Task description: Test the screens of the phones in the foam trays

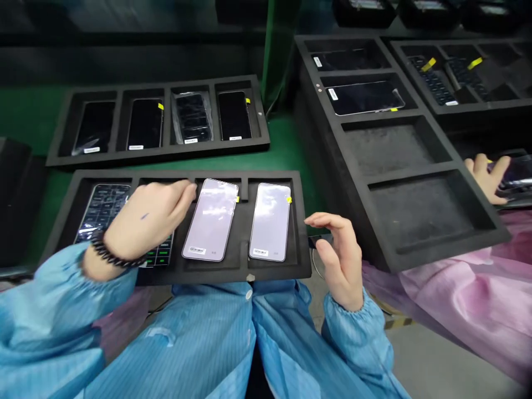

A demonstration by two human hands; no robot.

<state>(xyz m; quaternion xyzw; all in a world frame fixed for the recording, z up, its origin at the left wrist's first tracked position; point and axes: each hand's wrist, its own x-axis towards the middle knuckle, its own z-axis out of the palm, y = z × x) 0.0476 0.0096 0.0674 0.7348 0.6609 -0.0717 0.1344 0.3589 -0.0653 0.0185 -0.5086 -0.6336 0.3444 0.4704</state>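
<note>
A black foam tray [199, 274] lies in front of me. Two phones in it have pale lit screens, one centre phone [213, 221] and one right phone [270, 224], both with yellow tabs. My left hand [152, 213], with a beaded bracelet [112, 252], is over the second compartment, its fingers curled together at the centre phone's left edge; what they hold, if anything, is hidden. Beneath that hand shows part of a phone with a dark, green-marked screen [160, 256]. A phone with a dark grid screen [93, 213] lies at far left. Beyond the tray's right edge, my right hand [338, 255] is open, thumb apart, holding nothing.
Behind stands another foam tray [162, 152] with several dark-screened phones. To the right, a raised stack of trays [353, 177] bears two phones in its far compartments. A co-worker's hand [488, 177] touches a phone [517, 172] at far right, beside a pink sleeve [474, 288].
</note>
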